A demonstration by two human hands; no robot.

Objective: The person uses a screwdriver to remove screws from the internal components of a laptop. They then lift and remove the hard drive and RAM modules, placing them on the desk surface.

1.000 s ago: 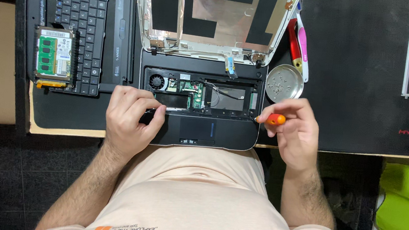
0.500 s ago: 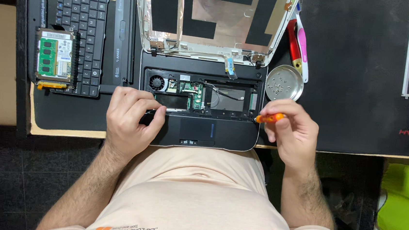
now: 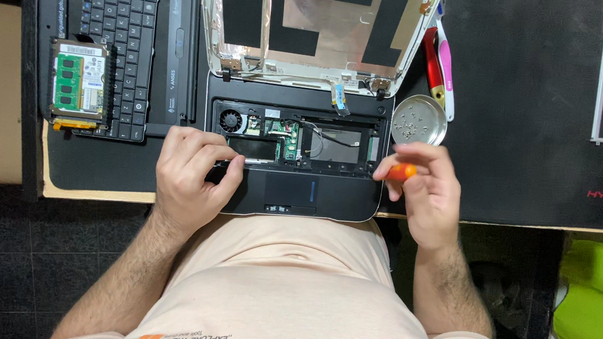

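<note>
Two bare hands work at an opened laptop base on a dark desk mat [image 3: 536, 102]. At far left, a green memory module [image 3: 77, 86] lies on top of a small drive, which rests on the left part of a detached black keyboard [image 3: 122, 33]. A long black trim strip [image 3: 178, 45] lies just beside the keyboard's right edge.

The left hand [image 3: 190, 175] lies palm down on the front left corner of the laptop base [image 3: 295, 155]. Its fingers are curled, with the fingertips at the lower edge of the open bay; whether they pinch any part cannot be told. Inside the bay, a round fan [image 3: 231, 119] sits at the left, a green circuit board [image 3: 282, 136] near the middle, and thin wires run to the right. The touchpad [image 3: 291, 190] lies between the two hands on the palm rest.

Behind the base, the stripped lid shell [image 3: 313, 27] lies tilted back, with foil patches exposed.

The right hand [image 3: 425, 190] is closed around an orange-handled screwdriver [image 3: 400, 172], held at the front right corner of the base; the tip is hidden. Just behind this hand, a round metal dish [image 3: 420, 119] holds small screws. A red tool and a pink tool [image 3: 444, 69] lie just beside the dish.
</note>
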